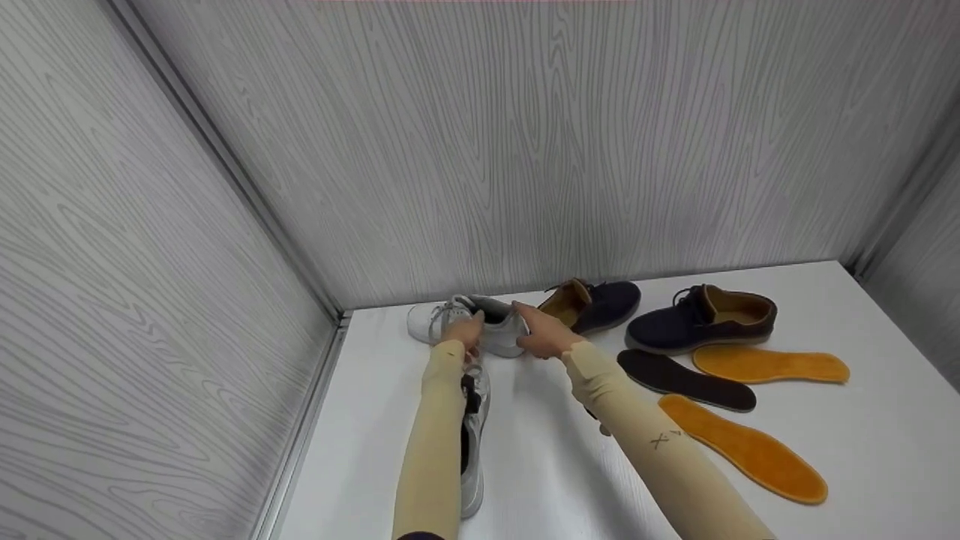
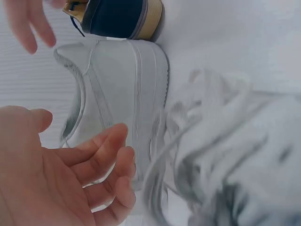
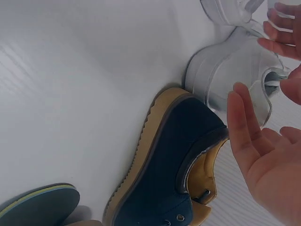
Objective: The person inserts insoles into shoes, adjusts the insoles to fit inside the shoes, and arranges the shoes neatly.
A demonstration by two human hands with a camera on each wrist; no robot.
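Observation:
A white lace-up sneaker (image 1: 501, 341) lies sideways along the back wall, its toe to the left. My left hand (image 1: 465, 330) is at its near side by the laces; in the left wrist view that hand's fingers (image 2: 104, 155) are loosely bent in front of the sneaker's side. At the heel end is my right hand (image 1: 546, 331), its fingers (image 3: 238, 117) extended beside the sneaker. Neither hand grips anything. A second white sneaker (image 1: 474, 480) lies under my left forearm, partly covered, its laces large and blurred in the left wrist view.
A navy shoe with tan lining (image 1: 611, 304) sits right by the sneaker's heel, another navy shoe (image 1: 664, 328) farther right. A dark insole (image 1: 686, 380) and two orange insoles (image 1: 772, 364) lie on the white table (image 1: 360, 450). Grey wood-grain panels (image 1: 525, 150) rise behind and at the sides.

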